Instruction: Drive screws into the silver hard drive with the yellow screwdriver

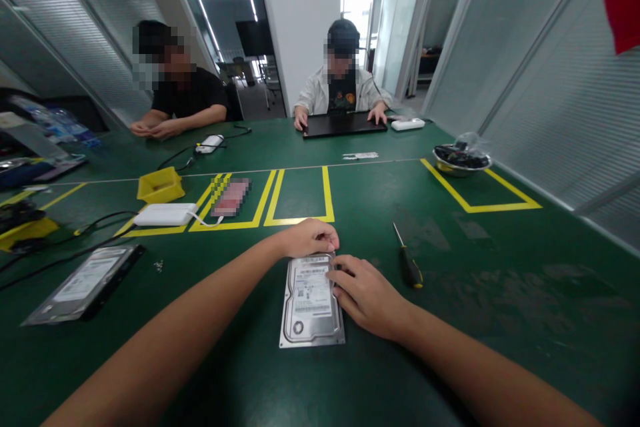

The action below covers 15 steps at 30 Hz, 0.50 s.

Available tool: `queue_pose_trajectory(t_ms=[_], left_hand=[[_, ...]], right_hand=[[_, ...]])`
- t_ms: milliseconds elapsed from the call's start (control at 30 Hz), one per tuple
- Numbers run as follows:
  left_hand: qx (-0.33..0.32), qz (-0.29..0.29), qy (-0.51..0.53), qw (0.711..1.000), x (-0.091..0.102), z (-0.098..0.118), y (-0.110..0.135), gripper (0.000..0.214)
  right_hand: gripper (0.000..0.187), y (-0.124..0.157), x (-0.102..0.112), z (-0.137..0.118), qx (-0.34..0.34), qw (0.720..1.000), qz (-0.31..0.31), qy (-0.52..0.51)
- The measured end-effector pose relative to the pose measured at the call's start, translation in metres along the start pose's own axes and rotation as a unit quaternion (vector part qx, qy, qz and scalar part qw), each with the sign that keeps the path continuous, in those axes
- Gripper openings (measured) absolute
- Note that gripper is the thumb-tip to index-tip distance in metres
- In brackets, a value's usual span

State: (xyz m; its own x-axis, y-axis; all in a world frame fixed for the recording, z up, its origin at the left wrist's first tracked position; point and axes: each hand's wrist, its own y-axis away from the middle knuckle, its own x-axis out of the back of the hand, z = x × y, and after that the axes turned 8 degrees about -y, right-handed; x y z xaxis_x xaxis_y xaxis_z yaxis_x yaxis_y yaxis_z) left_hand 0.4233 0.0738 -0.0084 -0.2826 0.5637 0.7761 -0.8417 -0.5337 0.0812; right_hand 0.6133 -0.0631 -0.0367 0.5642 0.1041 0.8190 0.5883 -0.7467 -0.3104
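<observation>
A silver hard drive with a white label lies flat on the green table in front of me. At its far edge, my left hand is closed with curled fingers; whatever its fingertips hold is hidden. My right hand grips the drive's right side near the far corner, fingertips on the edge of the label. To the right of that hand, a screwdriver with a black and yellow handle rests on the table. A few tiny screws lie off to the left.
Left are a second hard drive, a white power bank cabled to a phone, and a yellow bin. A metal bowl holds dark parts at right. Across the table, one person holds a black panel; another sits left.
</observation>
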Motion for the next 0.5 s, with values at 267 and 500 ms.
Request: queue_pose_trajectory(t_ms=[267, 500], left_hand=[[0.015, -0.017, 0.031, 0.999, -0.0006, -0.0029, -0.0018, 0.015], [0.052, -0.045, 0.066, 0.995, 0.0015, -0.0052, -0.0083, 0.016]], right_hand=[[0.028, -0.0012, -0.0008, 0.001, 0.001, 1.0, -0.002, 0.0], [0.026, -0.0009, -0.001, -0.0004, -0.002, 1.0, -0.009, 0.001]])
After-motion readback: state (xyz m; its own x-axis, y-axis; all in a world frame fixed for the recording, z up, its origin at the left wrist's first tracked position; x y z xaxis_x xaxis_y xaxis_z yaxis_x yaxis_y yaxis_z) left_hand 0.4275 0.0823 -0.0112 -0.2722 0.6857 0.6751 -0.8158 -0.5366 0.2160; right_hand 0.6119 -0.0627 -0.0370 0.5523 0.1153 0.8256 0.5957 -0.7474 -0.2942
